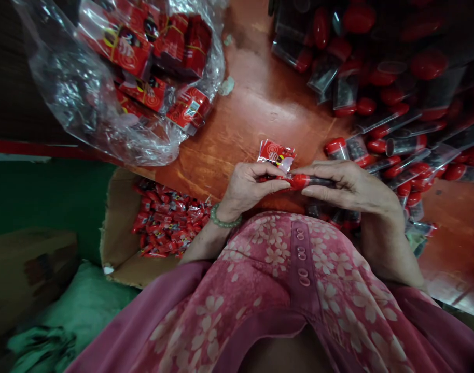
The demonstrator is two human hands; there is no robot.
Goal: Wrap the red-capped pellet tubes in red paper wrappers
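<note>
1. Hands: 2, both at mid-table in front of the body; 1 green bead bracelet (226, 220) on the left wrist
2. Right hand (348, 186): thumb and fingers closed along 1 red-capped tube (300, 181), lying sideways, cap end toward the left hand
3. Left hand (247, 186): narrow pinch, thumb and index on 1 red piece (267, 178) right at the cap; fingers hide most of it, so can't tell how far it goes over the cap
4. Printed red packets (276, 151): 1 small fanned stack, at least 2 layers, flat on the table just beyond the fingertips
5. Clear plastic bag (81, 98): 1, open, far left of the table; several banded red bundles (130, 49) inside, overlapping, no exact count
6. Loose red-capped tubes (406, 142): dozens, heaped on the right, some near the right forearm; upper right too dark to count
7. Cartons: 2; open carton (122, 228) beside the left forearm, filled with many small red packs (170, 220), uncountable; second carton (30, 269) farther left, in shadow
8. Surface: orange-brown table (245, 119), glossy, marked; 2 pale scraps (226, 85) near the bag
9. Room: green surface (46, 194) on the left, 1 pale green sack (93, 298) below it, dim at the edges
</note>
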